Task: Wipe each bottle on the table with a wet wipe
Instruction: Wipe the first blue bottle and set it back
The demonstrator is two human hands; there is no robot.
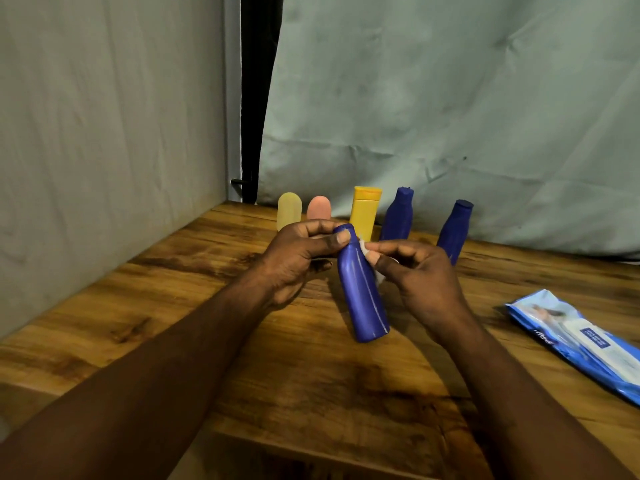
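Note:
A dark blue bottle point(363, 292) is held tilted above the wooden table point(145, 306), cap end away from me. My left hand point(301, 251) grips it at the cap, thumb across the neck. My right hand point(419, 275) pinches a small white wet wipe point(367, 250) against the bottle's upper right side; most of the wipe is hidden under the fingers. Behind stand a pale yellow bottle point(289, 211), a pink bottle point(319, 207), a yellow bottle point(365, 211) and two more blue bottles point(398, 216) point(453, 230).
A blue and white wet wipe pack point(581, 341) lies flat at the right of the table. Grey cloth hangs behind and on the left, close to the row of bottles. The table's front edge runs below my forearms.

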